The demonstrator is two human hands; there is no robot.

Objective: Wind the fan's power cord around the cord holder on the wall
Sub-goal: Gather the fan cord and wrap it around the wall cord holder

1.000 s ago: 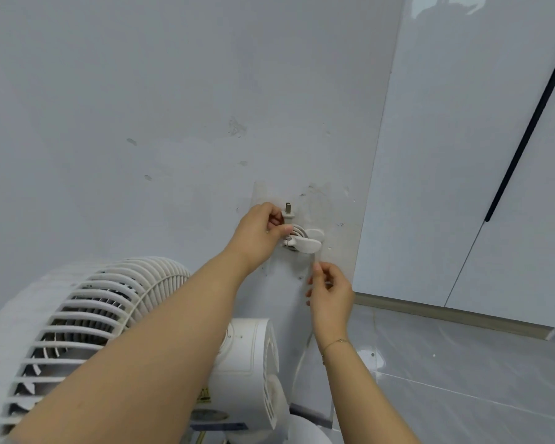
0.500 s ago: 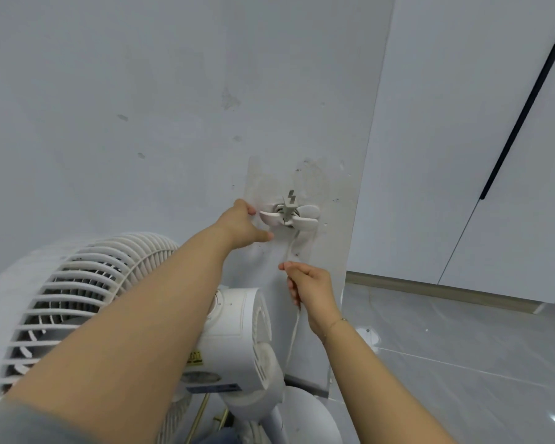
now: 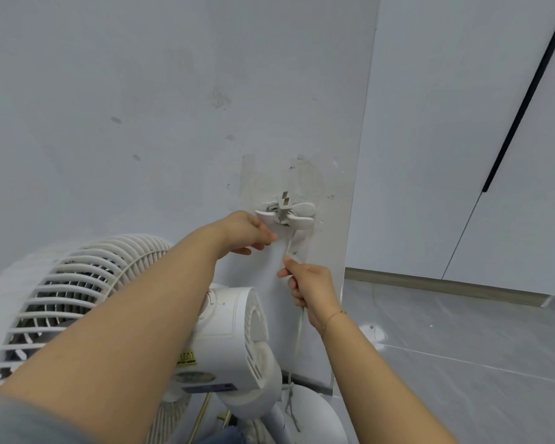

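White cord point(image 3: 288, 249) coils round the winged plastic holder point(image 3: 285, 216); right hand point(image 3: 313, 285) fingers pinch it, left hand point(image 3: 247, 232) loosely curled, empty.

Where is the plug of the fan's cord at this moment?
In the head view, the plug sits on the cord holder on the wall, prongs pointing up, just above and right of the left hand.

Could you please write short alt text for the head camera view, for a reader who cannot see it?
A white cord holder on a grey wall has a power cord wound on it, the plug pointing up. The right hand pinches the cord hanging below; the left hand hovers beside the holder, above a white fan.
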